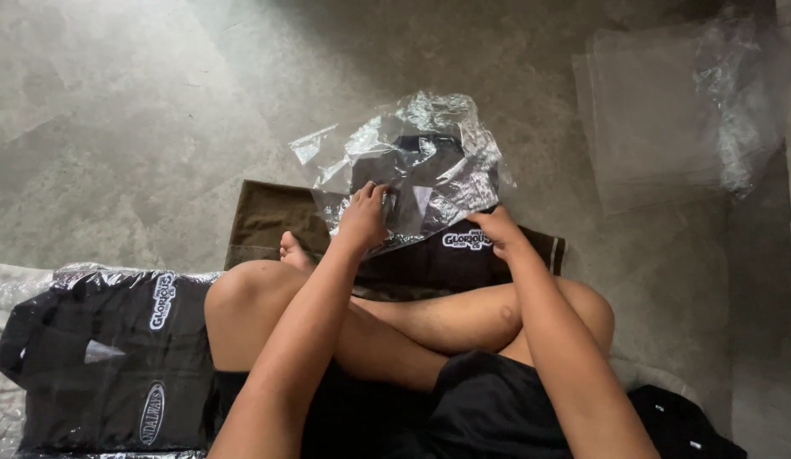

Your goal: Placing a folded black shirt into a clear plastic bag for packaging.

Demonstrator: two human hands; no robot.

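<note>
Folded black garment [446, 255], half inside a crinkled clear plastic bag [412, 153], lying on the grey concrete floor [141, 110] before the crossed legs. Left hand [361, 219]: fingers closed on the bag's open edge. Right hand [497, 231]: fingers pressed together on the garment. Bare floor lies ahead; bagged garments [115, 357] left, empty clear bags [667, 110] far right.

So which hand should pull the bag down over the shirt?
Probably the left hand: it already pinches the clear plastic bag at its mouth. The right hand presses the folded black shirt.
</note>
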